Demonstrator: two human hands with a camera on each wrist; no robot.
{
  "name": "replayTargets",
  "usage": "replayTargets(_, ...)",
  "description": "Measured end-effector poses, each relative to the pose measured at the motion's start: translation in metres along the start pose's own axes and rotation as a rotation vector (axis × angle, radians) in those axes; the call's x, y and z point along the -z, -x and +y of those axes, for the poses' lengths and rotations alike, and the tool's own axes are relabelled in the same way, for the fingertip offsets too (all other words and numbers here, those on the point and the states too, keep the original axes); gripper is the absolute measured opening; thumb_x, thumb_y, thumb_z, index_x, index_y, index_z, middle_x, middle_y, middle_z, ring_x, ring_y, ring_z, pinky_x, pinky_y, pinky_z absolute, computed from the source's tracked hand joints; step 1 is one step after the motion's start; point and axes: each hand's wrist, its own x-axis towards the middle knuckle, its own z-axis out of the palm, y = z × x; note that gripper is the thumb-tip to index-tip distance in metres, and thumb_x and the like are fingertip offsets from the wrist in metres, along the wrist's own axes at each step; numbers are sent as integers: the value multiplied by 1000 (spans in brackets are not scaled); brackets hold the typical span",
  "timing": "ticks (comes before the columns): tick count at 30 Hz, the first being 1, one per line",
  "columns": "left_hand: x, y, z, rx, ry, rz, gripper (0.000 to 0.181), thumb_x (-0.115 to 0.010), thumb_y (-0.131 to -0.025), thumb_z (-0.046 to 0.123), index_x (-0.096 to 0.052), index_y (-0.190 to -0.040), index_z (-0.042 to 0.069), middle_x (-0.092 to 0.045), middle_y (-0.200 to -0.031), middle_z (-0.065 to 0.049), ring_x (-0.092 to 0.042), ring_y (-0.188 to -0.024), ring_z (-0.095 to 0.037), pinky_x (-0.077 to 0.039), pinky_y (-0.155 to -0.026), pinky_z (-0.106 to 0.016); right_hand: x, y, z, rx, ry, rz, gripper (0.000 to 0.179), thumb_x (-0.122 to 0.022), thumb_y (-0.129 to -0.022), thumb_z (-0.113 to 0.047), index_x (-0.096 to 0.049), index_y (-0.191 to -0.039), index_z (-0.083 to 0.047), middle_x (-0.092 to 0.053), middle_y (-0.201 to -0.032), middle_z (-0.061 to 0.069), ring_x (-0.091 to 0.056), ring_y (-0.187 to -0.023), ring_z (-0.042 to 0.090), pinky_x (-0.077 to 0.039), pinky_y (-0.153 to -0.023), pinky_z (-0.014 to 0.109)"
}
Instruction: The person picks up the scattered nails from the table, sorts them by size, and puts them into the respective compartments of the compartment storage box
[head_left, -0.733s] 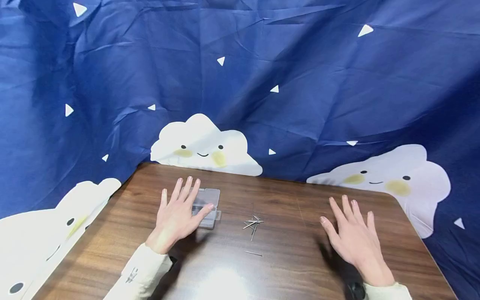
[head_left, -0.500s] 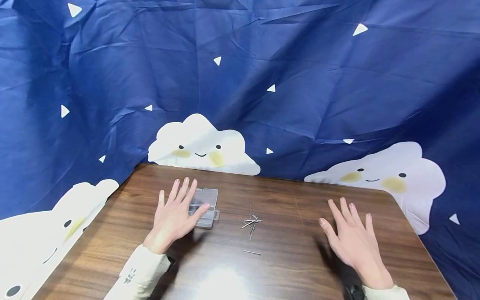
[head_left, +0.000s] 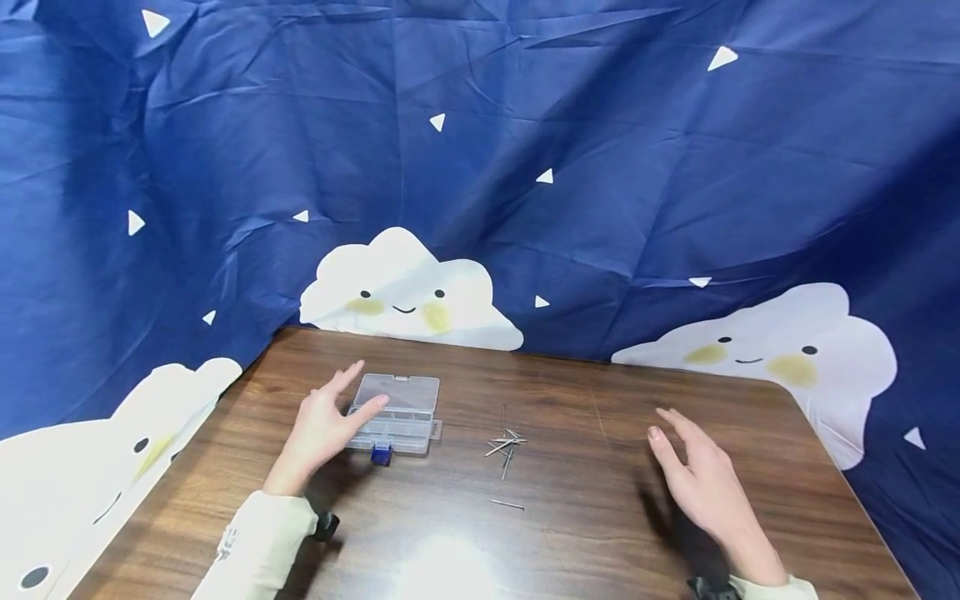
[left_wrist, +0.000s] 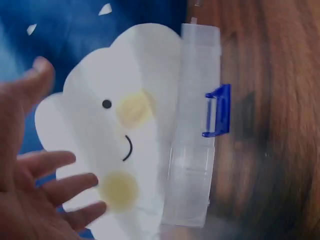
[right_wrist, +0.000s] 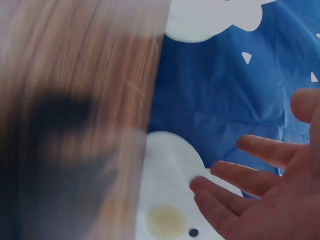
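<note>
My left hand (head_left: 321, 429) hovers at the left side of a clear plastic compartment box (head_left: 405, 435), fingers spread and holding nothing. The box lies with its lid (head_left: 397, 392) laid back and a blue latch (head_left: 381, 454) at its front. In the left wrist view the same blue latch (left_wrist: 220, 111) stands out from the box's clear wall (left_wrist: 192, 170), apart from my fingers. A small heap of nails (head_left: 507, 443) lies right of the box, and a single nail (head_left: 507, 504) lies nearer to me. Over the table's right side, my right hand (head_left: 708, 487) holds nothing, its fingers extended.
The brown wooden table (head_left: 585, 533) ends at the back against a blue curtain (head_left: 480, 167) printed with white clouds. Black wrist straps sit at both cuffs. Bright glare covers part of the table's front.
My left hand has turned onto its edge and shifted left and toward me, uncovering the box and its blue latch. The right hand has also rotated thumb-up. The nails stay put.
</note>
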Motion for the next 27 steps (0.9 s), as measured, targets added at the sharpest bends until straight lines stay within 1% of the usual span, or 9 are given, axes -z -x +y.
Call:
replayTargets(3, 7, 1, -12, 115, 160, 20, 76, -78, -85, 51, -55, -146, 12, -54, -145, -17, -45, -136, -37, -35, -111, -57, -4, 0, -6, -64, -76, -12, 50, -45, -108, -39, -56, -140, -2, -67, -123, 21, -63, -110, 37, -50, -90, 50)
replayTargets(5, 10, 1, -21, 178, 280, 3, 77, -82, -83, 46, -54, -146, 11, -53, -144, -18, -47, -133, -36, -42, -107, -48, -8, 0, -8, -114, -132, -25, 49, -45, -108, -40, -59, -137, -4, -70, -117, 17, -66, -105, 32, -51, -87, 38)
replayTargets(7, 11, 0, -30, 224, 392, -25, 79, -86, -81, 37, -53, -146, 8, -52, -144, -21, -49, -131, -36, -47, -103, -36, -12, 0, -11, -161, -205, -42, 49, -46, -107, -41, -61, -134, -4, -70, -117, 17, -67, -104, 29, -51, -83, 27)
replayTargets(9, 11, -1, -38, 252, 459, -53, 81, -88, -79, 29, -51, -147, 5, -51, -144, -23, -51, -129, -38, -50, -95, -26, -17, 1, -13, -199, -277, -61, 49, -47, -107, -41, -62, -132, -2, -69, -118, 18, -68, -100, 26, -52, -80, 22)
replayTargets(11, 10, -2, -44, 264, 497, -72, 81, -89, -78, 21, -50, -146, 2, -51, -143, -26, -51, -128, -40, -50, -93, -22, -23, 2, -15, -225, -348, -69, 48, -48, -107, -39, -63, -130, -1, -68, -120, 19, -68, -99, 25, -54, -80, 24)
replayTargets(13, 8, -1, -49, 264, 501, -83, 80, -90, -76, 15, -51, -144, -2, -53, -140, -27, -52, -127, -40, -50, -98, -26, -29, 3, -18, -237, -398, -76, 47, -50, -107, -37, -63, -129, 1, -67, -122, 21, -69, -97, 23, -55, -82, 28)
replayTargets(17, 3, 1, -56, 259, 488, -101, 77, -90, -73, 5, -54, -140, -7, -56, -137, -27, -54, -127, -39, -42, -109, -42, -41, 4, -23, -249, -460, -88, 43, -52, -107, -34, -65, -125, 3, -68, -119, 21, -70, -94, 23, -56, -82, 32)
replayTargets(23, -2, 1, -60, 263, 470, -133, 79, -92, -69, 4, -55, -139, -7, -56, -137, -27, -53, -128, -40, -42, -109, -44, -55, 3, -30, -266, -567, -112, 37, -56, -105, -27, -66, -119, 5, -70, -110, 20, -69, -93, 28, -56, -80, 33)
replayTargets(27, -3, 0, -60, 283, 449, -142, 82, -94, -67, 6, -56, -139, -5, -55, -138, -29, -52, -128, -42, -44, -107, -44, -61, 1, -36, -270, -607, -128, 33, -57, -105, -23, -66, -118, 6, -71, -106, 18, -68, -90, 26, -56, -78, 32)
